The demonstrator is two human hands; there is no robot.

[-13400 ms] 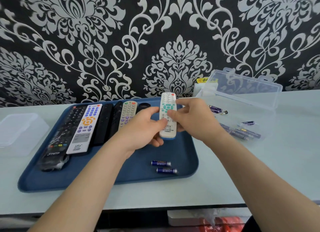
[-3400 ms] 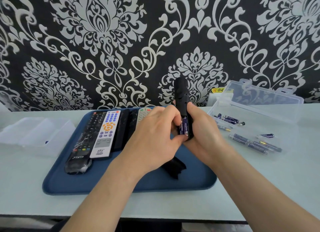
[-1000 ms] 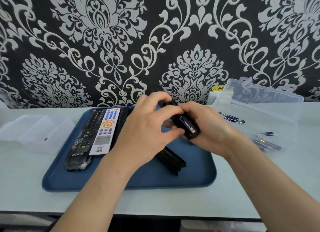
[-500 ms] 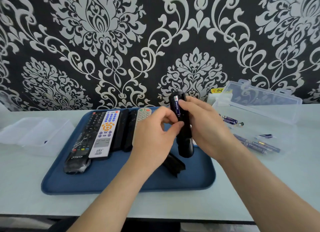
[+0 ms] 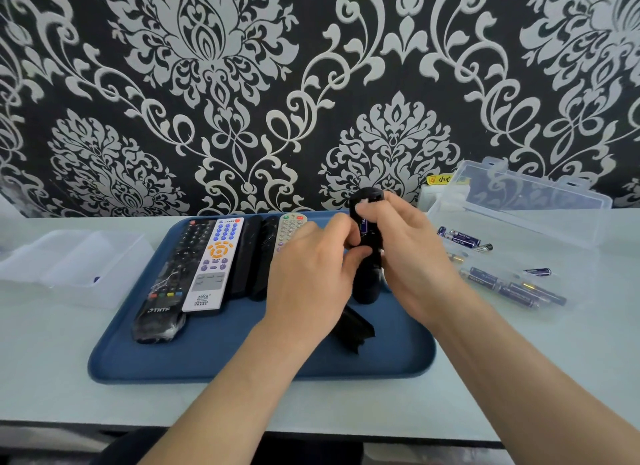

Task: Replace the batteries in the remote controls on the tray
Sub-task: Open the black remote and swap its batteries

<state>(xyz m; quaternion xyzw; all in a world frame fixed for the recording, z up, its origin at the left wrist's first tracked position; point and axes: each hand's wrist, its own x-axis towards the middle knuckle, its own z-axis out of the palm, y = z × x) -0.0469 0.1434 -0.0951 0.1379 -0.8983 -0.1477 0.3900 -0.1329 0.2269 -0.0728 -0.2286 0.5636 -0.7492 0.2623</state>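
Above the blue tray (image 5: 221, 357) I hold a black remote (image 5: 367, 274) upright, back side toward me, a blue battery (image 5: 363, 226) showing in its open compartment. My right hand (image 5: 412, 256) grips the remote from the right, its fingertips at the top end. My left hand (image 5: 311, 274) pinches the remote's left edge beside the battery. The black battery cover (image 5: 353, 327) lies on the tray below my hands. Several other remotes lie in a row at the tray's left, among them a white one (image 5: 214, 263) and a black one (image 5: 169, 277).
A clear plastic box (image 5: 533, 201) with its lid up stands at the right, with several loose blue batteries (image 5: 512, 284) in and around it. Another clear box (image 5: 69, 267) sits left of the tray. Patterned wall runs close behind the table.
My left thumb and fingers have closed in on the remote's left edge next to the battery. My right fingertips have moved up over the remote's top end.
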